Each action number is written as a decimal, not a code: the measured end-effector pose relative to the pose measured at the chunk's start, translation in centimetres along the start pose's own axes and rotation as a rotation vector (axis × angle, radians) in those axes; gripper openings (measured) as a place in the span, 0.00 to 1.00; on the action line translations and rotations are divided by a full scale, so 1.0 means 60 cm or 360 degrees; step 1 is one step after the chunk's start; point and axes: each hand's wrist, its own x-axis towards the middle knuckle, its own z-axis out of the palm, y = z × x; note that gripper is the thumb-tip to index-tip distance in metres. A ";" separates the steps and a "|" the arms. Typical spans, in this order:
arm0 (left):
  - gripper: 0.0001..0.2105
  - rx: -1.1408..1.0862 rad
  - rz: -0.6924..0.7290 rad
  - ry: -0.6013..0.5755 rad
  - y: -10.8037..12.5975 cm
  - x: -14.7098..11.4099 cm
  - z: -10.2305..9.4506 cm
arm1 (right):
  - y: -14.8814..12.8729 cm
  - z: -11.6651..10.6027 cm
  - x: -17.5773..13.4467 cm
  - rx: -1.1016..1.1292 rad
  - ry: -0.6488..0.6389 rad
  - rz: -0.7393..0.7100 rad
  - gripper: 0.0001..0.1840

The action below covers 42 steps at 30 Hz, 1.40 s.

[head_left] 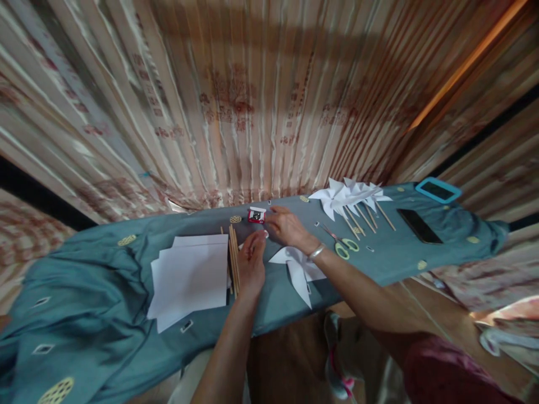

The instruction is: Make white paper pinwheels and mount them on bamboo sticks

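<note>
A small red-and-white box (256, 216) of little dark pieces stands open near the table's far edge. My right hand (290, 227), a bracelet at its wrist, reaches to the box's right side with fingers stretched out; whether they touch it I cannot tell. Lower and to the left, my left hand (251, 262) is closed with its fingers curled. A small whitish bit shows by its fingertips, too small to name. Wooden sticks (233, 261) lie just left of that hand. Under my right forearm rests a folded white paper pinwheel (298, 275), partly hidden by the arm.
White paper sheets (191, 280) are stacked at left on the teal cloth (105, 286). Green-handled scissors (346, 247) lie to the right, below several paper pinwheels on sticks (334, 199). Farther right are a dark phone (419, 226) and a blue-framed tablet-like object (438, 191). Curtains hang behind.
</note>
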 end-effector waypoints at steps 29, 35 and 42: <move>0.18 -0.0154 -0.0083 0.0034 0.013 0.002 -0.003 | 0.018 0.073 0.117 -0.0165 0.0000 -0.0179 0.11; 0.20 -0.0326 -0.0184 0.0055 0.010 0.003 0.000 | 0.024 0.065 0.109 0.0007 0.0166 -0.0194 0.11; 0.22 -0.0568 -0.0407 0.0074 0.015 -0.002 0.003 | -0.003 0.016 -0.013 0.1043 0.0330 -0.0050 0.09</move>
